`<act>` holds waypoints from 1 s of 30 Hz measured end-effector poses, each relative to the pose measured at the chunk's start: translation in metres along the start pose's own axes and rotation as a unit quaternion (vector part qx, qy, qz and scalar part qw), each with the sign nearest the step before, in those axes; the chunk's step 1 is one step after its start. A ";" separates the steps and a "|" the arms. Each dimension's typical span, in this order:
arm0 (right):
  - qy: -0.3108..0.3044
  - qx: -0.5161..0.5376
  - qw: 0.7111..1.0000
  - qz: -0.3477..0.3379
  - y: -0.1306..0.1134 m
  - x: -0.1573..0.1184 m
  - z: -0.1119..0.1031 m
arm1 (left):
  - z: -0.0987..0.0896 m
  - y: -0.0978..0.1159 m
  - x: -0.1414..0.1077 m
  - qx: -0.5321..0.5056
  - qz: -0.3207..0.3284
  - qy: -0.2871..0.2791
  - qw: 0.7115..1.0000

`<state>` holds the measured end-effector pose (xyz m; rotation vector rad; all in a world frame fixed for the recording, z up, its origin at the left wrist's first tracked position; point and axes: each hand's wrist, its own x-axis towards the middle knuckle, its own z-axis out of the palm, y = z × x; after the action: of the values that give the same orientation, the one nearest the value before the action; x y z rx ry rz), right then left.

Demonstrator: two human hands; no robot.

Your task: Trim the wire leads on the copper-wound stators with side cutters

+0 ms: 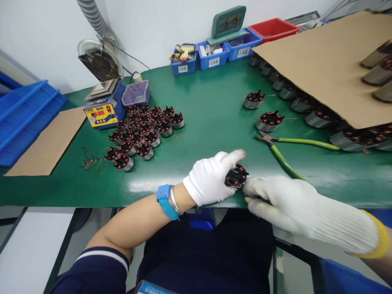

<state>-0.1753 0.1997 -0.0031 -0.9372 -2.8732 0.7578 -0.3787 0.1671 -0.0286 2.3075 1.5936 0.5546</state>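
A motor stator (237,178) with copper windings and black insulation is gripped in my left hand (211,177), near the front edge of the green table. White fabric covers that hand, and its fingers curl around the stator's side. My right hand (280,200), in a knitted white glove with a yellow cuff, is closed at the stator's right side. Its thumb and fingers press together; whatever lies between them is hidden. Beyond it lie green-handled cutting pliers (283,155), jaws apart. Two more stators, one nearer (269,121) and one farther (254,100), stand behind the pliers with wire ends sticking out.
Many stators (137,130) stand grouped at left beside wire scraps (89,162). Behind them are a blue-yellow device (102,116) and a purple bin (136,94). Blue boxes (183,67) and a clock (229,22) line the wall. At right, cardboard (324,61) covers more stators.
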 end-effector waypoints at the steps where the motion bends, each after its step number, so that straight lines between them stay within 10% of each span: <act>1: -0.001 -0.016 1.000 -0.007 0.000 0.000 0.004 | 0.001 0.000 -0.001 0.010 0.009 0.002 1.000; 7: 0.086 -0.154 0.983 -0.058 0.005 -0.006 0.023 | 0.002 0.000 -0.003 0.039 0.035 0.019 0.998; 17: 0.285 -0.184 0.939 -0.058 -0.018 0.002 -0.020 | 0.000 0.000 -0.004 0.044 0.042 0.049 0.997; 30: 0.199 -0.239 0.950 -0.031 -0.021 0.011 -0.010 | 0.001 0.004 -0.004 0.048 0.011 0.053 0.997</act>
<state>-0.1941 0.1958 0.0139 -0.8952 -2.7312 -0.1435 -0.3765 0.1620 -0.0289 2.4034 1.6797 0.6292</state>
